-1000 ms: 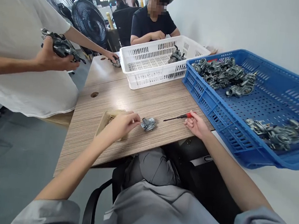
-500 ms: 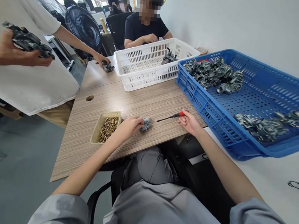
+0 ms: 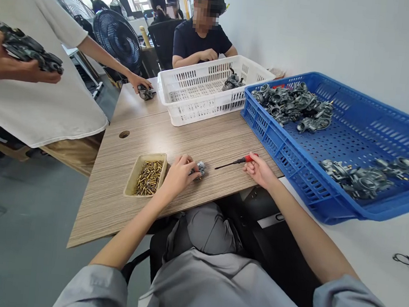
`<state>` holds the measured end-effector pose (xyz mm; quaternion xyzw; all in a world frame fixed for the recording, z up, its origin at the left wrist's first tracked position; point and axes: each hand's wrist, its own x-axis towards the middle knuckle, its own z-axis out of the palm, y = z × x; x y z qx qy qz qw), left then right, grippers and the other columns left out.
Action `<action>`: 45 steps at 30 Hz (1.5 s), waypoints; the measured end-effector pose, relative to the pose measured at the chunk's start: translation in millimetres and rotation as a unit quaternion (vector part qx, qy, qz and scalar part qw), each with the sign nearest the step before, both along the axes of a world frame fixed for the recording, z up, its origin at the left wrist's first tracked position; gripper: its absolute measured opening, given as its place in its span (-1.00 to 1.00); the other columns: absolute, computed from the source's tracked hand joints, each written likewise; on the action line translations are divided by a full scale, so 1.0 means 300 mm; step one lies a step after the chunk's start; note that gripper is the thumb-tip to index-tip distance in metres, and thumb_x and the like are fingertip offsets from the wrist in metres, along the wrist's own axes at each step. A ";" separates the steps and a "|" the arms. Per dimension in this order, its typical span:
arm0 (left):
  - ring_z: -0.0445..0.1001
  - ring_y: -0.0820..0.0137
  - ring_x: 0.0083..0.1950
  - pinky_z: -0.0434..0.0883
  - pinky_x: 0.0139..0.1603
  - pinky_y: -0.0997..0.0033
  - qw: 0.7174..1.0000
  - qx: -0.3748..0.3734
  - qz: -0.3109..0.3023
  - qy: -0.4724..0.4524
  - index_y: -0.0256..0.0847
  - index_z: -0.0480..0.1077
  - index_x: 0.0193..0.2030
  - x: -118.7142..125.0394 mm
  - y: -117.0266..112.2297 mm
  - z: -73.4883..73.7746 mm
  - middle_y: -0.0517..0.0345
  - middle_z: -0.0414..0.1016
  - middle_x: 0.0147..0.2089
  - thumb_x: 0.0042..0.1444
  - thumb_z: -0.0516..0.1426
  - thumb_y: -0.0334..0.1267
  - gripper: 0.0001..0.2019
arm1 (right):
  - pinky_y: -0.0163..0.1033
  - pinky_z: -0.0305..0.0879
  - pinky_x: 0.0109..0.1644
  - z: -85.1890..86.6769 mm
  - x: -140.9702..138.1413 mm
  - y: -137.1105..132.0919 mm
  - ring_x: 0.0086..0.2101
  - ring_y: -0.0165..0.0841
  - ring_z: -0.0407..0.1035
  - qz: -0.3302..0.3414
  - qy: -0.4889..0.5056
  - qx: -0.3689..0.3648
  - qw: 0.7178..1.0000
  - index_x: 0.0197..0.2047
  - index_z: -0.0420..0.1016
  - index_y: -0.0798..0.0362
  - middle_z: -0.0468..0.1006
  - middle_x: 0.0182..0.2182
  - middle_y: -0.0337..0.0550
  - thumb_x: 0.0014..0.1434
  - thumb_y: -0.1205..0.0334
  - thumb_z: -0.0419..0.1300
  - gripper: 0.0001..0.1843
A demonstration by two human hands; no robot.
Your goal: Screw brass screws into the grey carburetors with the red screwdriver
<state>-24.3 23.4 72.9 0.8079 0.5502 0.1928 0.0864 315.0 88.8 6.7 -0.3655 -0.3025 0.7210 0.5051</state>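
- Placement: the part sits on the worktop, between the tray and the screwdriver, near the wearer's edge.
- Left hand: thumb and curled fingers close on the part's left side; whether they also pinch something small cannot be told.
- Right hand: pinches the screwdriver by its red handle, the other fingers curled in.
- Risk, slipping: the blade could skid into the left fingers, since it points towards them and the part appears steadied by that hand alone.
- Risk, turning: the part could rotate or slide if pushed, its compact, uneven body offering little hold.
- Risk, spilling: the left wrist lies just beside the tray; a knock could scatter the brass pieces.
- Direction: the screwdriver's long axis runs leftward and slightly towards the wearer, tip short of the part; contact between tip and worktop cannot be judged.
- Part's axis: half covered by the fingers, hence uncertain; its exposed end faces right, towards the screwdriver's tip.
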 end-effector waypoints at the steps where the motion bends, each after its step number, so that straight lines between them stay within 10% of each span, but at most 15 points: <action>1: 0.47 0.00 0.27 0.43 0.39 -0.05 0.999 0.020 0.022 -0.024 -0.10 0.61 -0.10 0.003 -0.009 -0.020 -0.09 0.52 0.17 0.37 0.34 -0.15 -0.89 | -0.21 0.58 -0.18 0.000 0.000 0.000 -0.62 -0.49 0.15 0.000 -0.003 0.003 1.000 -0.44 0.25 -0.09 0.34 -0.65 -0.43 0.00 -0.23 0.71 -0.27; 14: 0.53 0.12 0.26 0.46 0.37 0.10 0.949 0.036 0.125 -0.286 -0.10 0.57 0.04 0.089 -0.123 -0.235 -0.06 0.54 0.13 0.46 0.23 -0.12 -0.84 | -0.15 0.60 -0.14 0.148 -0.056 -0.088 -0.53 -0.39 0.43 0.040 -0.132 0.145 0.980 -0.18 0.56 -0.09 0.55 -0.52 -0.36 0.07 -0.21 0.67 -0.47; 22: 0.52 0.10 0.27 0.46 0.38 0.08 0.946 0.031 0.121 -0.299 -0.09 0.57 0.07 0.089 -0.137 -0.231 -0.08 0.52 0.14 0.46 0.21 -0.14 -0.83 | -0.11 0.56 -0.10 0.278 -0.076 -0.196 -0.34 -0.24 0.58 0.071 -0.309 0.311 0.896 0.01 0.67 -0.09 0.68 -0.27 -0.16 0.26 -0.13 0.57 -0.59; 45: 0.52 0.12 0.24 0.46 0.35 0.12 0.947 0.059 0.113 -0.296 -0.12 0.57 0.06 0.086 -0.132 -0.250 -0.07 0.51 0.11 0.46 0.22 -0.17 -0.84 | -0.04 0.55 0.11 0.363 -0.095 -0.277 -0.02 -0.09 0.66 0.086 -0.470 0.480 0.736 0.11 0.61 -0.16 0.75 -0.03 -0.09 0.49 0.19 0.29 -0.82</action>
